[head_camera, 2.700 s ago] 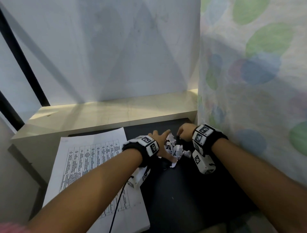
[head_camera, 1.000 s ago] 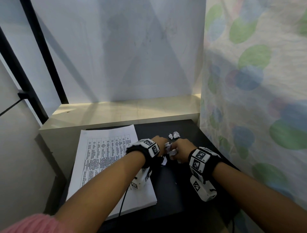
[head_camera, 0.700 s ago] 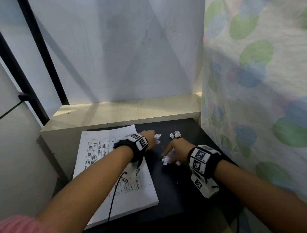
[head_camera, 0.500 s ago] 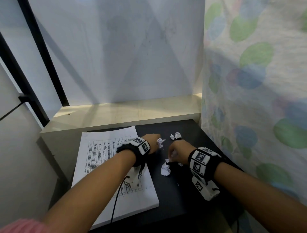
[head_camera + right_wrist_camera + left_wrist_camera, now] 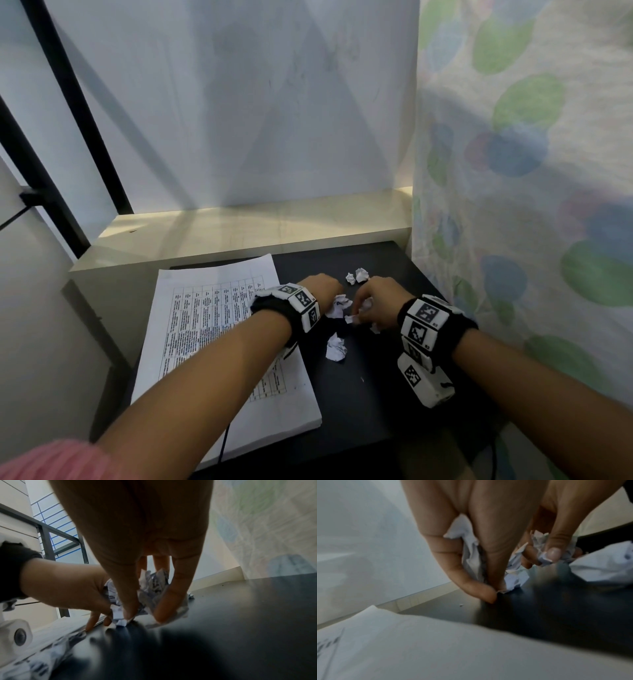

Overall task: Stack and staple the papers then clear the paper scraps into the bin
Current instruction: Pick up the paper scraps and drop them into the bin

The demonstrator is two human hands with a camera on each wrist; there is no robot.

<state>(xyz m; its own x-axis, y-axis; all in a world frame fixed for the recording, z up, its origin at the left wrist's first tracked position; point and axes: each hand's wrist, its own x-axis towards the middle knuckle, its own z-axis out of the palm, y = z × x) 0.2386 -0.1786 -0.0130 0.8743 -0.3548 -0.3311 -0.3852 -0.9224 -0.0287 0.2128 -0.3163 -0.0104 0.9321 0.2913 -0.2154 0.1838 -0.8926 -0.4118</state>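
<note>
A stack of printed papers [image 5: 219,335] lies on the left of the black table [image 5: 370,394]. Crumpled white paper scraps lie right of it. My left hand [image 5: 325,287] curls round scraps [image 5: 472,555], fingertips down on the table. Close beside it, my right hand [image 5: 376,301] pinches more scraps [image 5: 150,588] between thumb and fingers. One loose scrap [image 5: 335,347] sits nearer me. Two small scraps [image 5: 357,275] lie just beyond the hands. No stapler or bin is in view.
A pale raised ledge [image 5: 246,233] runs behind the table, under a white wall. A curtain with coloured dots [image 5: 520,205] hangs along the right edge. A black metal frame [image 5: 68,120] stands at the left. The table's front right part [image 5: 373,394] is bare.
Both hands gathered the scraps, pulled apart for a moment and have come together again. One scrap dropped onto the table near me. The camera view shifted slightly.
</note>
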